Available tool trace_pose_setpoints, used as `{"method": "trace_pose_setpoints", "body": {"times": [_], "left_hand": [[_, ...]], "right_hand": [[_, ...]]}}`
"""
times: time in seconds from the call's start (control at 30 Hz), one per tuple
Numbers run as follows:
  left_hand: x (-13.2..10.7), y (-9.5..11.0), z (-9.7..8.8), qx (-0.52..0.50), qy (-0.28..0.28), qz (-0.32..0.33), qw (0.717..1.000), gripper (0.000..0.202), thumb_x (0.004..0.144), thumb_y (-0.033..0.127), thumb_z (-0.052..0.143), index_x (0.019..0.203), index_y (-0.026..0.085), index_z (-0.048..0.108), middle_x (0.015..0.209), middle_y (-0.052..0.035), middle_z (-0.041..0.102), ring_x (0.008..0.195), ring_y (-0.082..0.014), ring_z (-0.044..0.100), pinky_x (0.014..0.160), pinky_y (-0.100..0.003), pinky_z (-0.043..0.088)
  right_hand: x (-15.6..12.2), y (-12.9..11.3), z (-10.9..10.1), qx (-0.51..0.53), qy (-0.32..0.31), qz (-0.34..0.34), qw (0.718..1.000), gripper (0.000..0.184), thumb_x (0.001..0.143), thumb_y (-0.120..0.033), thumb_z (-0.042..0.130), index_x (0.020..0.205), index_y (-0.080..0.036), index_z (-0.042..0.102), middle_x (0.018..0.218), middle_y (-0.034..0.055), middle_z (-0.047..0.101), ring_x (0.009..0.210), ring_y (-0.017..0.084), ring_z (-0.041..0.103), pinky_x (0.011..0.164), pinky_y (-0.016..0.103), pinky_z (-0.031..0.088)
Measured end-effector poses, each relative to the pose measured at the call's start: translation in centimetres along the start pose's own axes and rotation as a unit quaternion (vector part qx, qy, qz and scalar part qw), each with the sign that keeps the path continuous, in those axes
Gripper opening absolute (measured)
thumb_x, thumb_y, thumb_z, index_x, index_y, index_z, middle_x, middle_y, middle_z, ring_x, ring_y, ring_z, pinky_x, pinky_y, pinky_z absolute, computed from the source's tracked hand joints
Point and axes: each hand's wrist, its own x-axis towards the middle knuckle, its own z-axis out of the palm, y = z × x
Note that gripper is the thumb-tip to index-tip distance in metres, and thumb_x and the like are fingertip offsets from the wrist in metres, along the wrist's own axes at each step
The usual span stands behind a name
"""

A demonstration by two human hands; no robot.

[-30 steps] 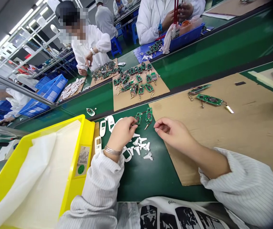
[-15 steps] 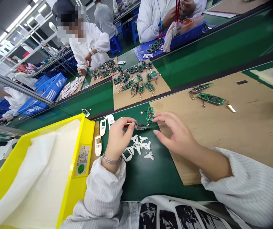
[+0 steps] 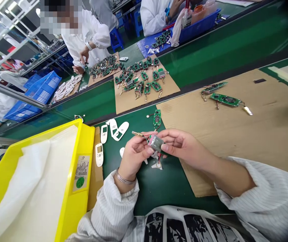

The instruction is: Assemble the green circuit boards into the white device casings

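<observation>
A yellow tray [image 3: 87,144] fills the lower left, with white foam sheets [image 3: 33,188] inside. A large cardboard sheet [image 3: 272,141] on the right carries two green boards [image 3: 224,99] and a small dark piece [image 3: 260,80], perhaps a chip. At upper centre, a smaller cardboard [image 3: 133,104] holds many boards [image 3: 144,79]. Blue baskets [image 3: 43,87] stand at upper left, beside a person in a white coat [image 3: 93,33].

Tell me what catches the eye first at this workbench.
In the middle, the left hand and right hand together pinch a small circuit board with a silvery part, above the green mat. A bright yellow tray lined with white sheets fills the lower left. Beyond the hands, a cardboard sheet carries a scatter of green boards.
</observation>
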Motion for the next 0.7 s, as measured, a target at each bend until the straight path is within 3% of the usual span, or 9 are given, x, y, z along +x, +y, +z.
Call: {"method": "trace_pose_setpoints", "body": {"times": [0.13,0.23,0.3,0.37,0.5,0.6,0.7], "left_hand": [[-0.12,-0.71,0.32,0.044,0.022,0.058,0.997,0.033,0.077,0.039,0.076,0.106,0.023,0.071,0.114,-0.0075,0.064,0.096,-0.0183,0.064,0.082,-0.031,0.056],[0.01,-0.61,0.46,0.083,0.025,0.117,0.989,0.029,0.078,0.034,0.075,0.105,0.023,0.072,0.114,-0.008,0.064,0.107,-0.0204,0.062,0.092,-0.033,0.054],[0.02,-0.51,0.55,0.095,0.019,0.123,0.988,0.027,0.08,0.031,0.074,0.106,0.024,0.072,0.115,-0.0076,0.066,0.11,-0.0209,0.062,0.093,-0.034,0.054],[-0.04,-0.5,0.62,0.098,0.01,0.116,0.988,0.026,0.08,0.029,0.073,0.106,0.025,0.072,0.117,-0.0071,0.067,0.11,-0.0208,0.064,0.092,-0.034,0.055],[-0.16,-0.57,0.59,0.107,-0.028,0.138,0.984,0.028,0.082,0.023,0.072,0.109,0.028,0.072,0.12,-0.0059,0.068,0.111,-0.0195,0.064,0.094,-0.034,0.055],[-0.18,-0.42,0.5,0.124,-0.048,0.145,0.98,0.029,0.082,0.022,0.072,0.111,0.028,0.071,0.12,-0.0062,0.068,0.116,-0.0199,0.061,0.099,-0.035,0.051],[-0.23,-0.27,0.65,0.114,-0.052,0.106,0.986,0.033,0.081,0.027,0.073,0.114,0.026,0.068,0.117,-0.0064,0.067,0.102,-0.0176,0.064,0.088,-0.029,0.054]], "right_hand": [[-0.2,-0.01,0.08,-0.074,0.051,-0.041,0.995,0.027,0.082,-0.036,0.071,0.097,-0.02,0.056,0.089,0.0035,0.069,0.078,0.015,0.067,0.072,0.028,0.055],[-0.36,-0.22,-0.07,-0.213,0.128,-0.144,0.958,0.019,0.082,-0.029,0.071,0.096,-0.021,0.062,0.1,0.0044,0.065,0.09,0.016,0.063,0.077,0.028,0.053],[-0.47,-0.45,-0.2,-0.272,0.146,-0.191,0.932,0.014,0.084,-0.027,0.069,0.097,-0.022,0.065,0.1,0.004,0.064,0.09,0.015,0.061,0.078,0.027,0.051],[-0.56,-0.65,-0.27,-0.286,0.149,-0.209,0.923,0.01,0.087,-0.025,0.066,0.096,-0.022,0.065,0.095,0.0031,0.064,0.085,0.014,0.06,0.076,0.027,0.05],[-0.57,-0.85,-0.28,-0.267,0.144,-0.202,0.931,0.005,0.086,-0.024,0.067,0.089,-0.02,0.065,0.088,0.0028,0.062,0.078,0.013,0.058,0.071,0.026,0.049],[-0.44,-0.86,-0.34,-0.203,0.104,-0.148,0.962,0.012,0.085,-0.029,0.067,0.082,-0.019,0.061,0.085,0.0033,0.062,0.075,0.015,0.057,0.065,0.026,0.048],[-0.41,-0.82,-0.39,-0.197,0.075,-0.115,0.971,0.015,0.087,-0.03,0.063,0.079,-0.019,0.057,0.083,0.0034,0.06,0.073,0.015,0.056,0.062,0.026,0.047]]}}
